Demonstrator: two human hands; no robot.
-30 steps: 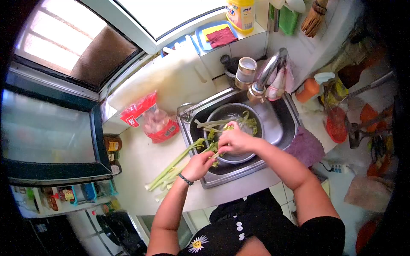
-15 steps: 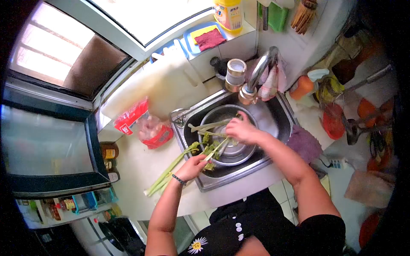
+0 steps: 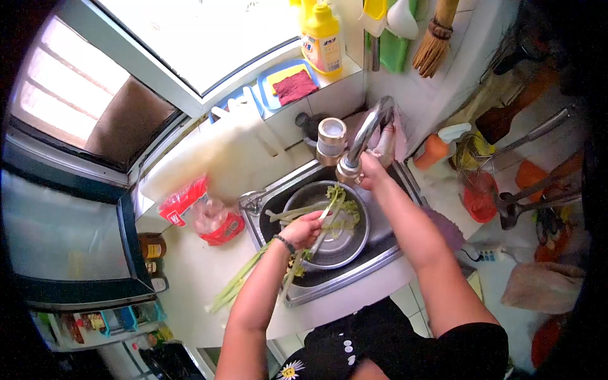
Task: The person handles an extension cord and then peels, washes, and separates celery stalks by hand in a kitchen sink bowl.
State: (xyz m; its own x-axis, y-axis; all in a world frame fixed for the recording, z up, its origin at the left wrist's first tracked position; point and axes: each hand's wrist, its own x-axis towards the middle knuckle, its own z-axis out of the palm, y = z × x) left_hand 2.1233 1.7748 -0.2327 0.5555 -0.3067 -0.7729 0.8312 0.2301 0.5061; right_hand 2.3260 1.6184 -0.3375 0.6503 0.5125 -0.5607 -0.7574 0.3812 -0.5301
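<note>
My left hand (image 3: 303, 229), a beaded bracelet on its wrist, is closed around a stalk of leafy celery (image 3: 334, 206) above a round metal basin (image 3: 366, 231). Other celery stems lie inside the basin and across its left rim. My right hand (image 3: 372, 172) is up at the tap (image 3: 360, 149), its fingers wrapped against the spout end and partly hidden behind it. The basin stands in the steel sink (image 3: 380, 253). Long celery stalks (image 3: 237, 282) rest on the counter left of the sink, partly behind my left forearm.
A red-and-clear plastic bag (image 3: 215, 221) sits on the counter to the left. Behind the sink leans a large cutting board (image 3: 209, 155). A yellow bottle (image 3: 322, 44) and cloths (image 3: 294, 87) are on the sill. Utensils (image 3: 538, 136) hang at right; a purple cloth (image 3: 443, 228) lies at the sink's edge.
My right hand has left the basin and gone up to the tap. My left hand has moved up and right over the basin, lifting a celery stalk. The view has shifted slightly.
</note>
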